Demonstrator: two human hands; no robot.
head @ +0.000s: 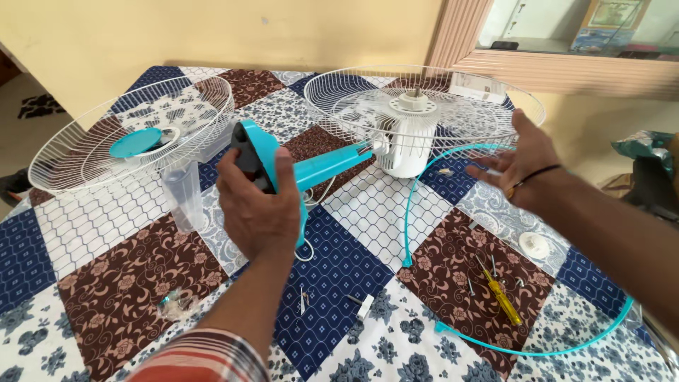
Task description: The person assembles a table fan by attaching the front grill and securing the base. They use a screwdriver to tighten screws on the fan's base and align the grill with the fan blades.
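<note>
My left hand point(260, 206) grips the blue base end point(249, 147) of a fan, whose turquoise neck point(332, 164) runs to the white motor housing point(407, 145). The motor sits inside a white rear wire guard point(488, 95) lying on the patchwork tablecloth point(106, 283). My right hand point(522, 164) hovers open at the guard's right rim, fingers spread, holding nothing. A second white wire guard with a blue centre cap point(136, 142) rests at the left, over clear plastic fan blades point(184, 194).
A turquoise ring strip point(410, 212) curves across the table's right side. A yellow-handled screwdriver point(503, 301), several loose screws point(470, 286), a white round cap point(534, 245) and small parts point(364, 305) lie near the front. A wall and window ledge stand behind.
</note>
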